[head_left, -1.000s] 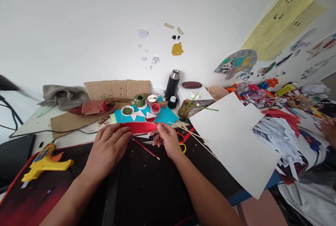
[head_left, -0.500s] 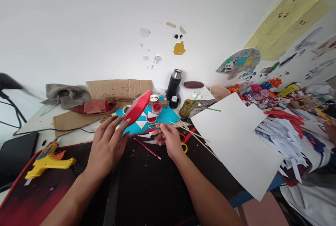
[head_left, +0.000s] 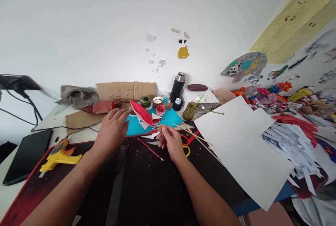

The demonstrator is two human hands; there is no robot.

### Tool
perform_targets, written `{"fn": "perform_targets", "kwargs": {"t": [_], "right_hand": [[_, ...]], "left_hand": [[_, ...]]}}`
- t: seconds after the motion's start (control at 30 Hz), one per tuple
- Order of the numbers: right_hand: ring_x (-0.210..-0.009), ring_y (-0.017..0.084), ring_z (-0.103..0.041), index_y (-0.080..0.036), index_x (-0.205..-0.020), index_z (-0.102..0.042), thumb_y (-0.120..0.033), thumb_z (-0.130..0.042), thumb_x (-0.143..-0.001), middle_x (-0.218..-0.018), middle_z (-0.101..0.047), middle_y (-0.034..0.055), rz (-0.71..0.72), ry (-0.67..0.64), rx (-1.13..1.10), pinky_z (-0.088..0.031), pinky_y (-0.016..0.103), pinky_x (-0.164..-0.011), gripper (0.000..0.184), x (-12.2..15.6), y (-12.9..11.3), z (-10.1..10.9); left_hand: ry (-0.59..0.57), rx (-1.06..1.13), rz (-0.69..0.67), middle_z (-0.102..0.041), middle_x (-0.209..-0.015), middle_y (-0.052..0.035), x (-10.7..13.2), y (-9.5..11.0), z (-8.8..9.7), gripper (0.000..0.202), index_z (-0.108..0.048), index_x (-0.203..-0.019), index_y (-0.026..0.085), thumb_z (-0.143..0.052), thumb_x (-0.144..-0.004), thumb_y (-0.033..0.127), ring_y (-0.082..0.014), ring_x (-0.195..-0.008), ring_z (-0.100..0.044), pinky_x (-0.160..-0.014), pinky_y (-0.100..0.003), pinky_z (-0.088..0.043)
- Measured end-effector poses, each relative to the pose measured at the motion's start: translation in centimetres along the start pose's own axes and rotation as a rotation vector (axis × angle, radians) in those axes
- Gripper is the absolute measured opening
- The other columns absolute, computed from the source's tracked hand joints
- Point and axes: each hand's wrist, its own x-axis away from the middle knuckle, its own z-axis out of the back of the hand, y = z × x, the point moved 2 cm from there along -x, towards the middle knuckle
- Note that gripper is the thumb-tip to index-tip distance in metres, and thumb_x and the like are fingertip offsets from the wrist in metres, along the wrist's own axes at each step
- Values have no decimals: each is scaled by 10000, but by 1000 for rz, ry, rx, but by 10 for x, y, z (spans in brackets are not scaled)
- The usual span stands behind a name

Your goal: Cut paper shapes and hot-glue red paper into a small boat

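Observation:
A red leaf-shaped piece [head_left: 141,113] with pointed ends, perhaps paper, leans up to the left above the blue sheet [head_left: 172,117]. My right hand [head_left: 170,140] is closed in a pinch by its lower tip and seems to hold it there; the exact grip is too small to make out. Just left of the piece is my left hand [head_left: 112,126], palm down, its fingers bent and partly apart, with nothing visible in them. Scissors [head_left: 186,145] with red and yellow handles lie partly behind my right hand. A red pencil [head_left: 151,149] rests on the black mat [head_left: 149,187].
Paint jars [head_left: 160,110] stand on the blue sheet. Thin sticks [head_left: 202,140] and large white paper [head_left: 241,149] lie to the right, near a cloudy jar [head_left: 189,112]. A yellow glue gun [head_left: 61,157] is at left. Behind are a black flask [head_left: 177,87] and cardboard [head_left: 126,90].
The red piece has swung from leaning up to the right to leaning up to the left. My left hand has come off its face. The view has shifted slightly left.

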Motion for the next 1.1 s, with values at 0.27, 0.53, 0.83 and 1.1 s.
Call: {"fn": "perform_targets", "kwargs": {"t": [0.27,0.53,0.83,1.1], "right_hand": [[-431,127,-589,-185,-956,-757,-711,-785,-887,-663,-721,17,48,-16,84,-364,223,-401,532,1,0,2],[-435,124,-567,-184,-968,-755,-638,-738,-939,-651,-696,3,85,-27,115,-355,230,-421,455,3,-5,2],[-444,124,-567,-199,-971,-763,-632,-720,-966,-669,-710,3,117,-28,170,-392,245,-450,435,8,-4,3],[-454,133,-574,-205,-975,-768,-606,-723,-981,-670,-711,3,117,-104,231,-434,265,-488,403,15,-1,-4]], "left_hand": [[-134,-53,-119,-799,-1341,-214,-73,-2,-35,457,-821,-1269,191,-473,-989,94,-402,-1321,-632,-1049,-568,-512],[-250,-8,-217,-807,-1013,-194,-78,12,-43,292,-804,-865,211,-547,-933,92,-383,-1140,-650,-967,-525,-489],[16,461,120,-840,-1075,-113,-68,-12,27,61,-802,-908,252,-790,-896,311,-366,-1176,-693,-1111,-523,-497],[262,1646,682,-852,-1044,-37,-22,-28,53,220,-752,-1035,226,-886,-875,293,-203,-972,-785,-934,-361,-666]]}}
